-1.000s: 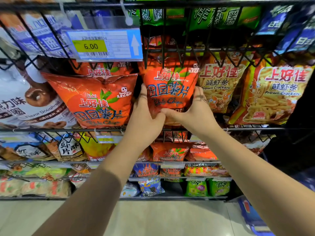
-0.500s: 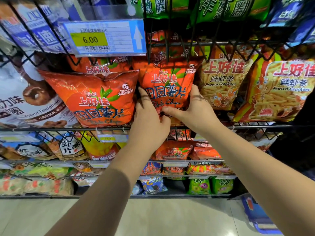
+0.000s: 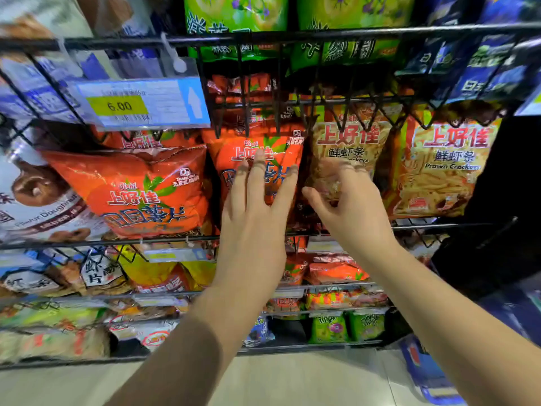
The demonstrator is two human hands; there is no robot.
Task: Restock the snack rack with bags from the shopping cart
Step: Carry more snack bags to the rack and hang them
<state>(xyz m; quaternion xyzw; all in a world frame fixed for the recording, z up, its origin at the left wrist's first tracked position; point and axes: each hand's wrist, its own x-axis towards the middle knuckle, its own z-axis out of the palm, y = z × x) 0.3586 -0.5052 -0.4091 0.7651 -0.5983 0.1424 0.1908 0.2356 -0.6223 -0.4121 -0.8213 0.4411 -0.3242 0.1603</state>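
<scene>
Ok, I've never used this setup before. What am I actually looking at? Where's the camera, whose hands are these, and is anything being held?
There is no machine here. One wide-angle camera sits on a person's head and looks forward and down, so the two bare arms coming in from below are that person's own. In front of them is a black wire rack filled with snack bags. The left hand rests with straight fingers on the orange chip bag in the middle. The right hand is in front of the prawn cracker bag beside it, fingers spread. It is blurred, but it seems to hold nothing. A 6.00 price tag hangs at upper left.
</scene>
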